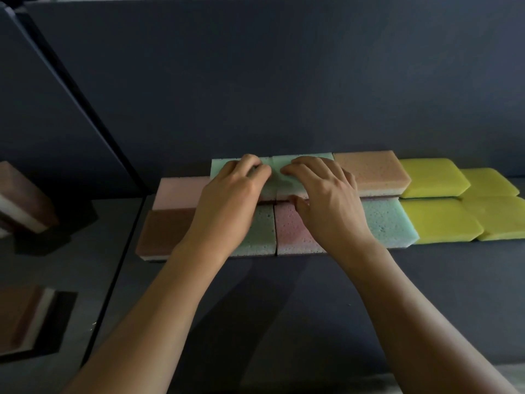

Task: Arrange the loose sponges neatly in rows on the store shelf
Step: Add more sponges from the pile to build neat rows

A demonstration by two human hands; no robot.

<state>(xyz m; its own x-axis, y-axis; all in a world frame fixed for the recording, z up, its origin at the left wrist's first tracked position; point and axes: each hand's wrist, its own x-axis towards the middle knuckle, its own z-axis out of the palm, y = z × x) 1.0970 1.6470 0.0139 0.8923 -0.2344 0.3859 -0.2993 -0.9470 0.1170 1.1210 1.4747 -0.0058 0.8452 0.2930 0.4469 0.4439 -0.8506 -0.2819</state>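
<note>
Two rows: sponges laid edge to edge across the dark shelf (284, 308), running from 9 to 3 o'clock, one row behind the other.
Side panel (56, 137): glossy, at 9 o'clock; mirrors a brown sponge.
Far left: brown sponge (162, 231) in front, pale pink sponge (179, 191) touching it at its 12 o'clock.
Left hand (230, 194): fingers bent, tips down on the left green sponge (220, 166) in the back row; thumb hidden, so press or grip cannot be told.
Front green sponge (262, 231): at 6 o'clock of that hand, partly under the wrist.
Right hand (326, 200): fingers bent over the right green sponge (288, 185), thumb against its front edge; holds it.
Green pair: touching side by side, sitting higher than the pale pink one.
Front pink sponge (289, 231): partly under the right hand, touching the front green one.
Right of hands: blue-green sponge (389, 223) in front, orange sponge (372, 169) at its 12 o'clock.
Far right: four yellow sponges (431, 177), two back, two front, at 3 o'clock.
</note>
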